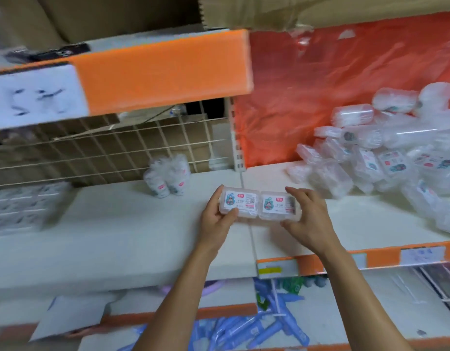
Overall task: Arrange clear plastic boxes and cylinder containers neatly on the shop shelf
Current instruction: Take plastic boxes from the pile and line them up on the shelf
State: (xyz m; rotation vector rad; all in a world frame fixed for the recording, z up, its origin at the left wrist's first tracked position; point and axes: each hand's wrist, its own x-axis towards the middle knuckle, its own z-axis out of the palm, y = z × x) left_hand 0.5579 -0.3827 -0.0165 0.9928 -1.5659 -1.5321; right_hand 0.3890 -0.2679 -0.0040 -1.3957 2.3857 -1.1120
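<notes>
At the centre of the frame, two clear plastic boxes were held side by side with their printed labels facing up: the left box (240, 202) and the right box (279, 206), touching along their inner ends. They looked paired this way so that they could go onto the white shelf (132, 224) as one squared-up unit instead of singly.

The left hand (216, 219) gripped the outer end of the left box, fingers curled over its far edge and thumb pressed on the near edge. The right hand (307, 219) mirrored it on the right box, partly closed round the outer end. Together the hands seemed to press the pair inward to keep the ends flush.

The view was blurred, so whether the boxes rested on the shelf or hung just above it could not be told.

The unsorted stock lay at the right of the frame as a loose pile of clear boxes and cylinder containers (383, 153), heaped against an orange plastic sheet (307, 84). A small cluster of cylinder containers (168, 181) stood upright left of centre, in front of a wire grid (105, 153). That cluster probably marked the tidy side, so the open shelf between it and the hands was the likely spot for the pair.
</notes>
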